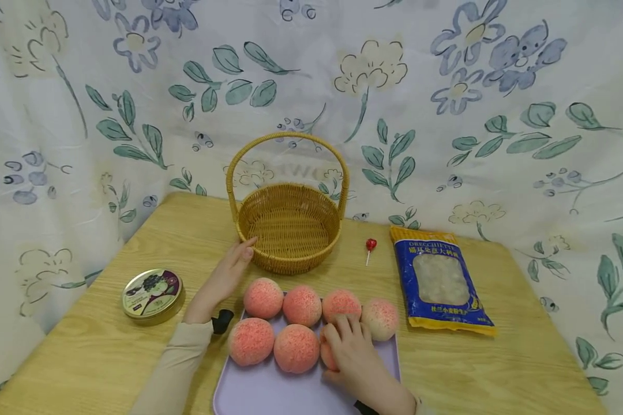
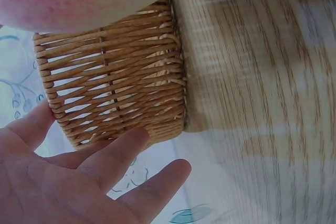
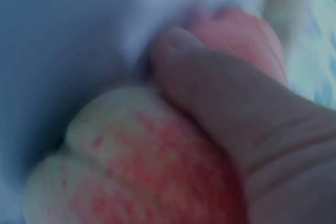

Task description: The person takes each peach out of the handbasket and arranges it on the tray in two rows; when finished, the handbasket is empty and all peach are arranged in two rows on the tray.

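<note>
Several pink-and-cream peaches (image 1: 297,349) lie in two rows on a lavender tray (image 1: 270,392). My right hand (image 1: 350,349) grips a peach (image 1: 329,353) in the nearer row, its fingers curled over the fruit and mostly covering it. In the right wrist view the thumb lies between two peaches (image 3: 147,156); that picture is blurred. Behind the tray stands a woven basket (image 1: 291,262) with a tall handle and nothing inside. My left hand (image 1: 225,276) touches the basket's left rim, fingers extended along its side, as the left wrist view also shows.
A round tin (image 1: 153,294) sits on the left of the wooden table (image 1: 202,225). To the basket's right are a red lollipop (image 1: 371,245) and a blue-and-yellow pasta bag (image 1: 441,282). A floral cloth (image 1: 311,75) hangs behind the table.
</note>
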Demonstrator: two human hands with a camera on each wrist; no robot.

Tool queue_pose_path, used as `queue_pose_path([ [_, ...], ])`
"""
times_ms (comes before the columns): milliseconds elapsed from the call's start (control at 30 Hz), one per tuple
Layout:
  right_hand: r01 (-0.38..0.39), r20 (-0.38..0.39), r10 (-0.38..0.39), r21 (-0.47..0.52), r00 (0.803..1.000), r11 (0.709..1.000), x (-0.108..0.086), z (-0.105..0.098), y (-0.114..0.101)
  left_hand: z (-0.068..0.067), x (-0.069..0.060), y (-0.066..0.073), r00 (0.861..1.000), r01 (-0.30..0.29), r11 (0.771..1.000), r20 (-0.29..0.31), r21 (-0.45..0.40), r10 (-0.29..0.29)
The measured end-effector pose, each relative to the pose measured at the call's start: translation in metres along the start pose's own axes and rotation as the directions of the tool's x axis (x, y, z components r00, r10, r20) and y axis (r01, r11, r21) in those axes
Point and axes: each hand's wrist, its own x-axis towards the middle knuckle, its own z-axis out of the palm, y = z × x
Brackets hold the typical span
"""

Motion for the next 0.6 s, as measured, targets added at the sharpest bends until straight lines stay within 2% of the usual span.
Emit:
queue_pose_path([
  [100, 0.026, -0.011, -0.028, -0.165, 1.000, 0.986, -0.004, 0.002, -0.006, 0.000, 0.002, 0.001, 1.000, -0.001, 1.000, 0.007, -0.002, 0.001],
  [167, 0.031, -0.016, -0.034, -0.175, 0.999, 0.984, -0.004, 0.001, -0.007, -0.003, 0.002, 0.001, 1.000, 0.003, 1.000, 0.017, 0.013, -0.003],
  [300, 0.017, 0.038, -0.013, -0.084, 0.999, 0.996, 0.000, -0.006, -0.006, -0.019, -0.003, -0.001, 0.999, 0.035, 0.997, 0.012, 0.073, -0.036],
  [467, -0.037, 0.175, 0.018, 0.109, 0.984, 0.993, 0.008, -0.018, -0.003, -0.042, -0.016, 0.006, 0.995, 0.093, 0.981, -0.042, 0.170, -0.087],
  [533, -0.071, 0.208, 0.031, 0.190, 0.978, 0.979, 0.012, -0.026, 0.000, -0.045, -0.021, 0.009, 0.994, 0.088, 0.975, -0.076, 0.206, -0.073],
  [600, -0.108, 0.214, 0.053, 0.254, 0.975, 0.961, 0.016, -0.034, 0.004, -0.046, -0.024, 0.010, 0.992, 0.046, 0.967, -0.125, 0.252, -0.015],
])
